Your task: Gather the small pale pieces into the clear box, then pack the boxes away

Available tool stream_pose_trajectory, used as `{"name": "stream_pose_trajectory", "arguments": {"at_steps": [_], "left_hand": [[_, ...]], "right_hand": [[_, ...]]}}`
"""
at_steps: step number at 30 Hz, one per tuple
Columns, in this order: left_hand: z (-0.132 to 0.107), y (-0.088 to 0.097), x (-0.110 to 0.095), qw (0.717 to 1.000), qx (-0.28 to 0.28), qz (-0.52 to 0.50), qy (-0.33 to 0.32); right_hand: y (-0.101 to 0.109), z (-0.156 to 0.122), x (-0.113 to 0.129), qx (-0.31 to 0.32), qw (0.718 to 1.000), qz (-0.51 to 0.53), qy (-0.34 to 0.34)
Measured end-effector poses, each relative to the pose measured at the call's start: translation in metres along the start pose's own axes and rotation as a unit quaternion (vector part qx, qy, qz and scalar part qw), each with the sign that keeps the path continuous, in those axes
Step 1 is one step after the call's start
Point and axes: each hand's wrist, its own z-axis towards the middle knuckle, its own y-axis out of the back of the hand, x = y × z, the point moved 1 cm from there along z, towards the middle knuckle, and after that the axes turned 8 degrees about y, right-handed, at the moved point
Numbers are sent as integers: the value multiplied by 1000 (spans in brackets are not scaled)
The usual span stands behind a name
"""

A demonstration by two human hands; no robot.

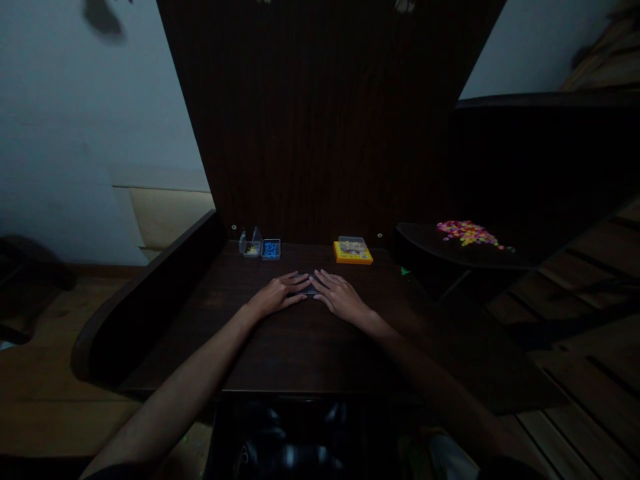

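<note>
A small dark flat object (311,289) lies on the dark wooden desk (305,353); its kind I cannot make out, since my hands cover most of it. My left hand (280,295) rests over its left side with fingers stretched out. From the other side my right hand (341,297) lies over it, fingers spread and fingertips near those of the left. Neither hand is closed around anything. Behind the left hand stands a clear box of blue pieces (271,249), beside an open-lidded clear box (251,249) with small yellowish pieces.
At the back right lies a yellow box (353,253) with a clear case (352,243) on top. Many pink and yellow beads (470,233) are heaped on a dark side shelf (515,257). A raised side panel (145,287) borders the desk's left, a tall back panel (320,133) its rear.
</note>
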Motion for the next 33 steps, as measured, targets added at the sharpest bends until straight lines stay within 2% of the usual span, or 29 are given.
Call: {"name": "stream_pose_trajectory", "arguments": {"at_steps": [12, 20, 26, 33], "left_hand": [[0, 1, -6, 1000, 4, 11, -2], [-1, -4, -3, 1000, -14, 3, 1], [-1, -5, -5, 998, -33, -18, 43], [3, -3, -12, 994, -40, -55, 80]], "right_hand": [[-2, 1, 3, 4, 1000, -2, -8], [6, 2, 4, 17, 1000, -7, 0], [11, 3, -3, 16, 999, 29, -22], [19, 4, -19, 13, 995, 103, -6]]}}
